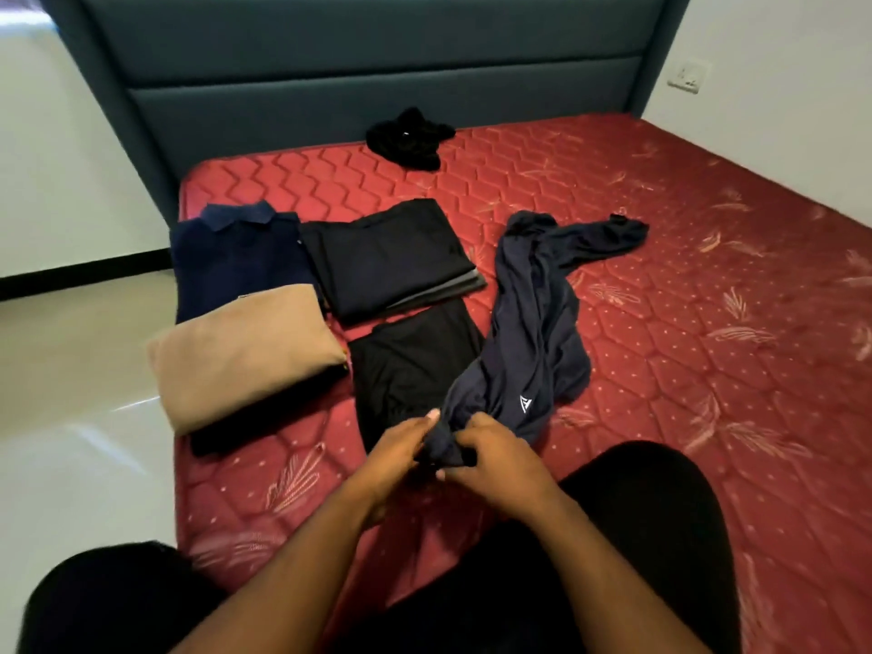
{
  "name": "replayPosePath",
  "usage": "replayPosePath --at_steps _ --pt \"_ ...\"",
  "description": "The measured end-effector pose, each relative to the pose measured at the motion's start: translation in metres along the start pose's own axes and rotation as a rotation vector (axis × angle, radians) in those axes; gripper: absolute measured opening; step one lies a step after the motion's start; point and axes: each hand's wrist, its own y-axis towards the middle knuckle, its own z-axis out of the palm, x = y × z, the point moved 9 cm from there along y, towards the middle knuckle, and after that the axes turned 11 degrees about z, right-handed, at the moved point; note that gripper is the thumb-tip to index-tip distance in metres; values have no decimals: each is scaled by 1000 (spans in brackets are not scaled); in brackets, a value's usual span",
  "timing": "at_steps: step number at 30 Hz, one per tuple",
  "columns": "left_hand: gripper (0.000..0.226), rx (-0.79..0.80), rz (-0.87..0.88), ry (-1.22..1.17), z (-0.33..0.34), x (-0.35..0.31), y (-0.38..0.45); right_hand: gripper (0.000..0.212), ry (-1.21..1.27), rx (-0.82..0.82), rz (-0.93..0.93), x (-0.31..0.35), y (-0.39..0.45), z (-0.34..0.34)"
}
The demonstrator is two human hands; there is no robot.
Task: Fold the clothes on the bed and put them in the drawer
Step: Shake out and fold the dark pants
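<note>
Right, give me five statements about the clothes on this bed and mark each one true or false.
1. Both hands, left hand and right hand, hold one end of the navy garment. True.
2. The tan folded garment lies on the floor. False: it rests on the red mattress at its left edge, partly over the folded navy polo shirt.
3. A crumpled black garment lies near the headboard. True.
4. The navy garment is neatly folded. False: it trails unfolded across the mattress.
5. The folded black garment sits nearer the person than the dark folded stack. True.
</note>
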Motion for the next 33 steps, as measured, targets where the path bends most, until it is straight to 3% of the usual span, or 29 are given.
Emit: replayPosePath --at_steps 4,7,11,15,16,18,20,22,24,29,31,33 --pt "33 22 -14 103 -9 16 -22 15 -157 -199 -35 8 -18 1" --pt "39 -4 59 168 -8 13 -22 16 -22 -490 -133 14 -29 -24" --pt "75 -21 148 -108 12 -30 -11 31 343 -721 -124 13 -26 -84" --pt "62 189 233 -330 59 -118 12 10 489 -980 -63 -13 -46 -140" --pt "56 261 243 -381 74 -141 19 10 526 -968 -15 -22 -46 -142" --pt "53 359 245 -477 101 -178 30 16 656 -791 117 -40 -25 -126" --pt "68 383 230 -591 127 -214 44 42 742 -660 184 -51 8 -122" --pt "74 374 271 -624 146 -248 54 68 786 -687 147 -51 40 -145" --pt "71 347 336 -619 153 -278 59 66 847 -778 144 -53 61 -175" --pt "60 170 625 -629 123 -369 70 24 864 -836 361 -77 102 -228" --pt "47 -58 761 -601 77 -392 76 22 862 -877 304 -72 112 -251" --pt "24 -390 811 -384 15 -385 85 33 585 -943 144 -50 111 -276"
